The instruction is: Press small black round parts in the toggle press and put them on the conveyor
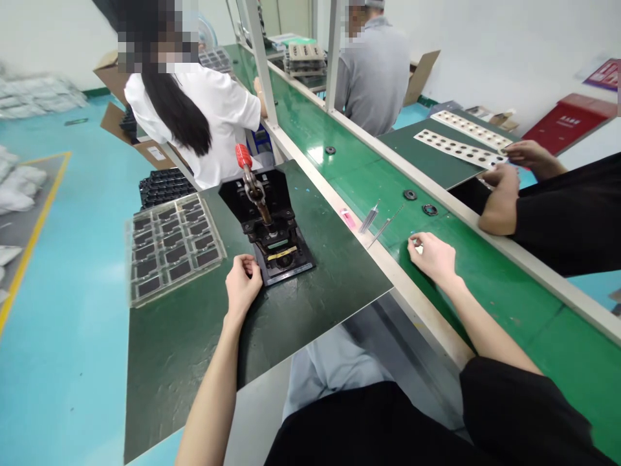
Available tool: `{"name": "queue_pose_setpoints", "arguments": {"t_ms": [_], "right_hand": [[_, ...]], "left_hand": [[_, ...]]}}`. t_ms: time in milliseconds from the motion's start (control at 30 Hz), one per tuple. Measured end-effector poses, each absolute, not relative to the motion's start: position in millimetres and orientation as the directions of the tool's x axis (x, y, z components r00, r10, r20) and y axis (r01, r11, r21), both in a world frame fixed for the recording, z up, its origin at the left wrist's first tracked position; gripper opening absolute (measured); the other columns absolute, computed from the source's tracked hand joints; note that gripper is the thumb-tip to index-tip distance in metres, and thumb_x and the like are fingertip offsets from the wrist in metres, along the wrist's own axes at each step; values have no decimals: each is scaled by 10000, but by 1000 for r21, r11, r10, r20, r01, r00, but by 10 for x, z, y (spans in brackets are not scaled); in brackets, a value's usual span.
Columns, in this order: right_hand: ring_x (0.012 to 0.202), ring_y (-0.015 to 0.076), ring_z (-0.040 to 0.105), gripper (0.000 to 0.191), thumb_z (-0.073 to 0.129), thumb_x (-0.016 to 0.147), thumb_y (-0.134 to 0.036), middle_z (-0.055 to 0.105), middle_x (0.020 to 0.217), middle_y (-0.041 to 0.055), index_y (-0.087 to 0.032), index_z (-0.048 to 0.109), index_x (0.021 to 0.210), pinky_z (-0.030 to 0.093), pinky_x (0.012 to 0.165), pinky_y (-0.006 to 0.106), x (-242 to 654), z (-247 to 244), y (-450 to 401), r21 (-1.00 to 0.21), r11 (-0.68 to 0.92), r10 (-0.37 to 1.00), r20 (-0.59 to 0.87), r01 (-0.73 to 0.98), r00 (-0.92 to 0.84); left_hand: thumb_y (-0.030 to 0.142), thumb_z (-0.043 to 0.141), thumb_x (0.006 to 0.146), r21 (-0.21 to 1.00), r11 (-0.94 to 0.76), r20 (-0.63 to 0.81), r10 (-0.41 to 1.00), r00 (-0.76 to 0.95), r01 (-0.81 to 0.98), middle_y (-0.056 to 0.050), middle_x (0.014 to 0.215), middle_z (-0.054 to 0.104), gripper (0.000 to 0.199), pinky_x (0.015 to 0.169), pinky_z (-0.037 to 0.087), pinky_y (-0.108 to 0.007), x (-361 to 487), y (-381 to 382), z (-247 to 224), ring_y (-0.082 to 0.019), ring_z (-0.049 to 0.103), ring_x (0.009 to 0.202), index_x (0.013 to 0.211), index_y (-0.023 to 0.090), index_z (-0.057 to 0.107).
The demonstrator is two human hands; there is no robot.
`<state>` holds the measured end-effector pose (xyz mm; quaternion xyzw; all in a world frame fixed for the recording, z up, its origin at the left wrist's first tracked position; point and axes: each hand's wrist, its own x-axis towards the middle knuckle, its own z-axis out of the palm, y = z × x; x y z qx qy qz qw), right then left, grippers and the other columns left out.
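My left hand point(242, 285) rests at the near left corner of a black toggle-clamp fixture point(286, 262), its fingers curled. Whatever it holds, if anything, is hidden. The fixture's red-tipped handle point(243, 156) stands up, and a yellow strip and a green strip show near its base. Over the green conveyor belt point(509, 310) is my right hand point(435, 255), its thumb and fingers pinched at a small pale thing too small to name. Just beyond it on the belt lie two black ring-shaped parts point(429, 210) point(410, 194).
A clear compartment tray point(177, 246) with dark flat parts sits left on the green table point(194, 362). Thin metal tools point(371, 217) and a pink item point(348, 218) lie by the belt's rail. A co-worker's hands point(514, 165) hold a white strip at right; two other people sit farther off.
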<state>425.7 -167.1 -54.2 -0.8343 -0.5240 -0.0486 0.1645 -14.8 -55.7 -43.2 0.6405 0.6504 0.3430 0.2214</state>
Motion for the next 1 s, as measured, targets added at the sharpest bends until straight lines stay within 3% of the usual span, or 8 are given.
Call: {"name": "queue_pose_setpoints", "arguments": {"t_ms": [200, 500, 733, 1000], "right_hand": [[751, 227, 670, 275, 480, 916, -331, 746, 859, 86, -202, 722, 937, 427, 622, 304, 3873, -591, -1907, -321, -288, 883, 275, 902, 380], [678, 199, 636, 325, 443, 970, -326, 755, 914, 106, -170, 727, 957, 345, 572, 294, 3636, -639, -2021, -193, -250, 894, 330, 949, 303], [745, 225, 662, 280, 452, 954, -322, 752, 920, 120, -177, 691, 946, 374, 609, 293, 3662, -675, -2037, -254, -259, 876, 345, 932, 338], [648, 179, 582, 195, 474, 928, -296, 688, 790, 74, -192, 625, 862, 315, 592, 279, 3674, -672, -2023, -280, -254, 885, 318, 926, 340]], "left_hand": [[253, 549, 816, 723, -63, 153, 986, -71, 688, -33, 778, 698, 76, 738, 564, -321, -133, -561, -426, -207, 680, 703, 891, 248, 536], [247, 525, 836, 662, -111, 192, 981, -25, 741, -60, 828, 709, 67, 760, 552, -344, -136, -574, -446, -236, 703, 762, 902, 244, 533], [236, 514, 849, 649, -119, 197, 980, -15, 751, -60, 824, 702, 73, 777, 549, -338, -127, -575, -462, -232, 706, 770, 918, 236, 537], [242, 499, 849, 630, -113, 188, 982, -10, 768, -57, 834, 704, 111, 775, 541, -323, -126, -576, -464, -221, 706, 780, 946, 221, 547]]}}
